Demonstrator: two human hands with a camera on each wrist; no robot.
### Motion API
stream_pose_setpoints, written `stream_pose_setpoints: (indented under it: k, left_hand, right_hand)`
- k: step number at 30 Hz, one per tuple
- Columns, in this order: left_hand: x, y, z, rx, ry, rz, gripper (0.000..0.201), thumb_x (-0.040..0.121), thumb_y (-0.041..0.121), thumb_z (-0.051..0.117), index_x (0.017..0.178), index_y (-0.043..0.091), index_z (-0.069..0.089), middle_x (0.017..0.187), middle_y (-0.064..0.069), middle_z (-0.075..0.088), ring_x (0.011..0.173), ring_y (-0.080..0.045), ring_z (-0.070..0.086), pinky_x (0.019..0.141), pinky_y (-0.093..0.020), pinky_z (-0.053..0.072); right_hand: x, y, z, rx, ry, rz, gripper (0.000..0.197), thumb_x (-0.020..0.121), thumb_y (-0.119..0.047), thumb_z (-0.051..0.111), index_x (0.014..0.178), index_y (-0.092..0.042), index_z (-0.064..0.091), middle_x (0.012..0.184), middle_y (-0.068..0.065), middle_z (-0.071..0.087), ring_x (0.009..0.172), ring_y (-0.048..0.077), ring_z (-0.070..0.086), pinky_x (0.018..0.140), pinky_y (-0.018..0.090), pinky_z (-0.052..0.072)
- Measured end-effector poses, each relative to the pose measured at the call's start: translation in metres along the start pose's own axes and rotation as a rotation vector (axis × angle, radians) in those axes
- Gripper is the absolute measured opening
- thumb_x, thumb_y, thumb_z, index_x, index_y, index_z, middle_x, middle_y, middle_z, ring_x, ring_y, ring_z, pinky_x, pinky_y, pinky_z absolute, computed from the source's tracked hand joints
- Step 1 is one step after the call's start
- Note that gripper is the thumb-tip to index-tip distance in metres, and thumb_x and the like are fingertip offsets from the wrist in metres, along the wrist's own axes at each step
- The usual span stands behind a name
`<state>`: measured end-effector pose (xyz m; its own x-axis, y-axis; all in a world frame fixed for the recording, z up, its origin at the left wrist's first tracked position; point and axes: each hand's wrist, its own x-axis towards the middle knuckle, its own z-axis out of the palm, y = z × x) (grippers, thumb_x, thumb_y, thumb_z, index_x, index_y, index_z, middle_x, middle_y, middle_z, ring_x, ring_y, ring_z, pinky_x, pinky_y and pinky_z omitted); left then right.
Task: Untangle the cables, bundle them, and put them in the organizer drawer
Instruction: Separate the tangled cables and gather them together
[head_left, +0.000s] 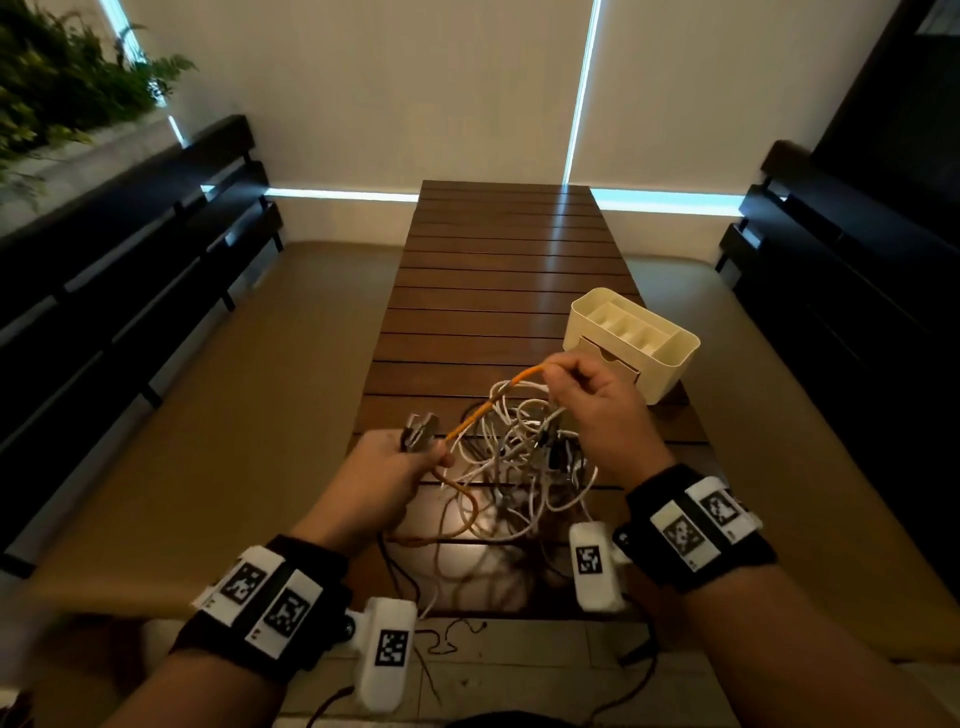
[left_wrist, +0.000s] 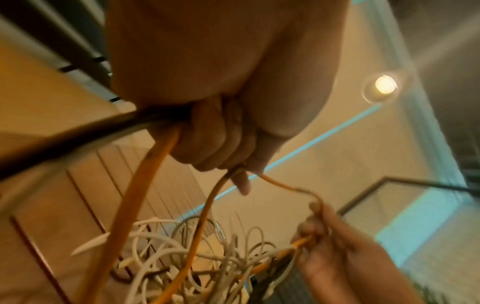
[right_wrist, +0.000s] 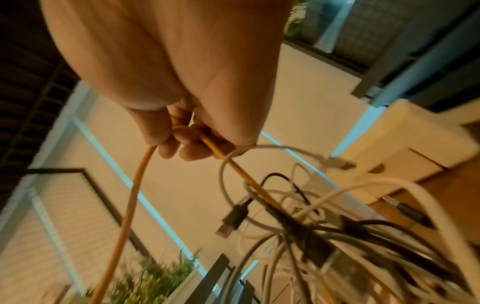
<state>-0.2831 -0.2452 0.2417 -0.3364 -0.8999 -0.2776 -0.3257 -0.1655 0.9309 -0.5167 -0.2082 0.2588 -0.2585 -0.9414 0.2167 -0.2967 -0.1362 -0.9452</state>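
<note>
Both hands work on the untangling step: the left hand (head_left: 387, 470) holds the orange cable (head_left: 470, 418) low and near, fingers (left_wrist: 207, 142) curled round it together with a grey plug. The right hand (head_left: 597, 402) is raised further out, fingers (right_wrist: 179, 144) pinched on the same cable. Between them the tangle (head_left: 519, 457) of white and black cables hangs over the counter (head_left: 493, 270). Next, I think, the orange cable must be drawn free of the white loops. Beyond stands the organizer (head_left: 631, 343), its drawer closed.
</note>
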Motion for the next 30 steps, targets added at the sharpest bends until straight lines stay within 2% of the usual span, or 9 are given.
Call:
stream_pose_setpoints:
  k: [2, 4, 6, 9, 14, 19, 22, 27, 30]
  left_hand:
    - [-0.003, 0.004, 0.000, 0.136, 0.074, 0.094, 0.019, 0.097, 0.021, 0.061, 0.081, 0.012, 0.068, 0.054, 0.008, 0.046, 0.048, -0.008, 0.037, 0.048, -0.029, 0.030]
    - [-0.005, 0.015, -0.003, 0.201, 0.191, 0.226, 0.015, 0.097, 0.018, 0.061, 0.093, 0.009, 0.072, 0.074, -0.004, 0.066, 0.066, -0.010, 0.051, 0.058, -0.024, 0.037]
    - [-0.009, 0.027, -0.005, 0.215, 0.237, 0.323, 0.017, 0.098, 0.018, 0.059, 0.102, 0.006, 0.070, 0.075, -0.010, 0.066, 0.058, -0.004, 0.048, 0.052, -0.018, 0.034]
    - [-0.013, 0.043, 0.004, 0.267, 0.115, 0.392, 0.012, 0.099, 0.018, 0.058, 0.092, 0.016, 0.067, 0.054, 0.011, 0.050, 0.042, 0.000, 0.038, 0.043, -0.015, 0.030]
    - [0.000, 0.040, 0.026, 0.453, -0.039, 0.366, 0.020, 0.099, 0.023, 0.060, 0.079, 0.028, 0.060, 0.063, 0.008, 0.057, 0.051, -0.002, 0.044, 0.054, -0.026, 0.037]
    - [-0.004, 0.048, 0.019, 0.359, 0.127, 0.493, 0.025, 0.098, 0.015, 0.059, 0.075, 0.026, 0.060, 0.058, 0.017, 0.057, 0.051, 0.001, 0.046, 0.048, -0.014, 0.033]
    - [-0.013, 0.061, 0.010, 0.166, 0.256, 0.508, 0.018, 0.099, 0.021, 0.059, 0.083, 0.017, 0.064, 0.056, 0.013, 0.051, 0.047, 0.001, 0.043, 0.048, -0.014, 0.033]
    - [-0.015, 0.062, -0.009, 0.008, 0.353, 0.478, 0.021, 0.099, 0.029, 0.059, 0.084, 0.016, 0.065, 0.055, 0.013, 0.048, 0.054, -0.009, 0.043, 0.057, -0.031, 0.039]
    - [-0.019, 0.057, -0.003, 0.103, 0.324, 0.464, 0.024, 0.100, 0.025, 0.058, 0.086, 0.008, 0.065, 0.049, 0.013, 0.045, 0.046, 0.000, 0.038, 0.047, -0.014, 0.034]
  right_hand:
    - [-0.002, -0.001, 0.003, -0.100, -0.058, -0.038, 0.013, 0.100, -0.023, 0.055, 0.093, -0.023, 0.067, 0.090, -0.004, 0.063, 0.085, 0.018, 0.061, 0.077, 0.034, 0.052]
    - [-0.003, 0.006, 0.005, -0.242, -0.116, -0.064, 0.011, 0.098, -0.024, 0.058, 0.091, -0.025, 0.067, 0.088, -0.006, 0.059, 0.081, 0.012, 0.057, 0.076, 0.035, 0.050]
    - [-0.005, 0.013, 0.007, -0.340, -0.184, -0.097, 0.010, 0.098, -0.024, 0.059, 0.094, -0.025, 0.069, 0.087, -0.010, 0.056, 0.078, 0.008, 0.054, 0.074, 0.032, 0.049]
    - [-0.009, 0.012, 0.014, -0.363, -0.234, -0.174, 0.012, 0.098, -0.022, 0.059, 0.101, -0.020, 0.070, 0.086, -0.011, 0.052, 0.077, 0.008, 0.051, 0.069, 0.022, 0.044]
    - [-0.010, 0.003, 0.020, -0.366, -0.201, -0.265, 0.011, 0.097, -0.018, 0.060, 0.103, -0.018, 0.068, 0.088, -0.011, 0.051, 0.078, 0.007, 0.051, 0.067, 0.016, 0.042]
    - [-0.021, 0.029, 0.022, -0.472, -0.262, -0.136, 0.010, 0.094, -0.028, 0.064, 0.103, -0.024, 0.062, 0.102, -0.013, 0.049, 0.092, 0.002, 0.052, 0.079, 0.018, 0.046]
    - [-0.026, 0.062, 0.018, -0.594, -0.282, 0.004, 0.010, 0.095, -0.030, 0.062, 0.090, -0.022, 0.061, 0.096, -0.013, 0.048, 0.087, 0.003, 0.051, 0.081, 0.029, 0.048]
    - [-0.022, 0.093, -0.001, -0.710, -0.171, 0.179, 0.012, 0.096, -0.028, 0.061, 0.088, -0.019, 0.061, 0.096, -0.008, 0.049, 0.089, 0.011, 0.054, 0.088, 0.039, 0.052]
    - [-0.012, 0.081, -0.005, -0.714, -0.149, 0.154, 0.010, 0.091, -0.019, 0.066, 0.089, -0.024, 0.058, 0.102, -0.008, 0.049, 0.100, 0.016, 0.056, 0.090, 0.034, 0.049]
